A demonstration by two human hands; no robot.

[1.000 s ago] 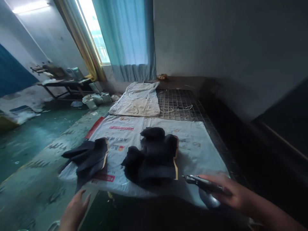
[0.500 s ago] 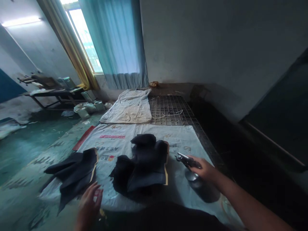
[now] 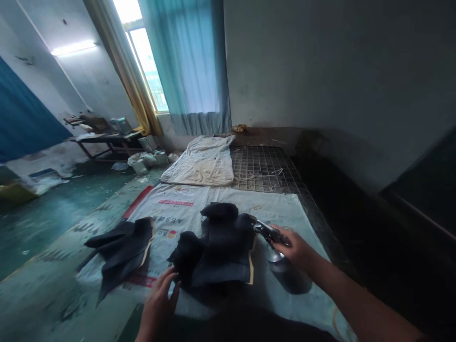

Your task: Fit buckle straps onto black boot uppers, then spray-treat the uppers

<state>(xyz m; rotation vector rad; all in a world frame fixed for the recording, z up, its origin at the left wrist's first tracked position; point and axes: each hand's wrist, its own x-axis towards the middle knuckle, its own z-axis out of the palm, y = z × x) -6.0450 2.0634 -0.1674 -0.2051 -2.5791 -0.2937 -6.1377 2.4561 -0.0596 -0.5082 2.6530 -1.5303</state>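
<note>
My right hand [image 3: 294, 247] is wrapped round a metal spray gun [image 3: 272, 233] with a dark cup below it. Its nozzle points left, at the tan-edged right side of a black fabric piece [image 3: 221, 251] in the middle. At the left edge of that piece is my left hand [image 3: 162, 294], fingers apart and holding nothing; whether the fingertips touch the fabric I cannot tell. Farther left lies a second black fabric piece [image 3: 124, 249], also with a tan strip along its right edge. Both pieces rest on a white printed woven sheet [image 3: 285, 204].
Beyond the sheet, a crumpled off-white cloth [image 3: 203, 161] covers part of a wire grid [image 3: 263, 164]. A dark table [image 3: 110, 140] with equipment stands at the far left, bags and containers [image 3: 142, 161] beside it. A blue curtain [image 3: 192, 71] hangs by the window.
My left hand has moved right, from beside the left fabric piece to the middle one. The spray gun has come left to the middle piece's edge. The view has shifted left.
</note>
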